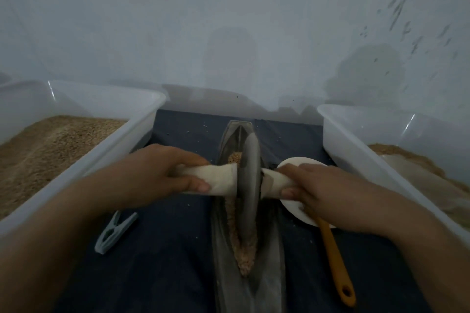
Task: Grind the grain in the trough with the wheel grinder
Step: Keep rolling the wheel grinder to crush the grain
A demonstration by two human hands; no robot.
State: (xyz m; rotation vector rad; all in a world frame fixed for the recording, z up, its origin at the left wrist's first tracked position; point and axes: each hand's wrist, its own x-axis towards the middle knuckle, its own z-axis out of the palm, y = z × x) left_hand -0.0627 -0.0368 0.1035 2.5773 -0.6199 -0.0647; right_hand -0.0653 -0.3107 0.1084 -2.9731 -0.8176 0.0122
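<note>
So the wheel grinder was stood upright in the metal trough, about midway along it, on the dark cloth over the table. Its cloth-wrapped handle was gripped on both sides: the left hand was wrapped tight around the left end, the right hand clenched around the right end, thumbs tucked underneath.

Progress-wise, it looked partway done. The grain in the near stretch of the trough was seen as a crushed, pinkish-brown strip, while a little heap by the far side of the wheel looked coarser and probably hadn't been worked much. So more passes toward the far end were likely needed.

The tub on the left was loaded with grain, and the tub on the right held a smaller pile. A white dish and an orange-handled tool were left just right of the trough, a grey clothes peg to the left.
</note>
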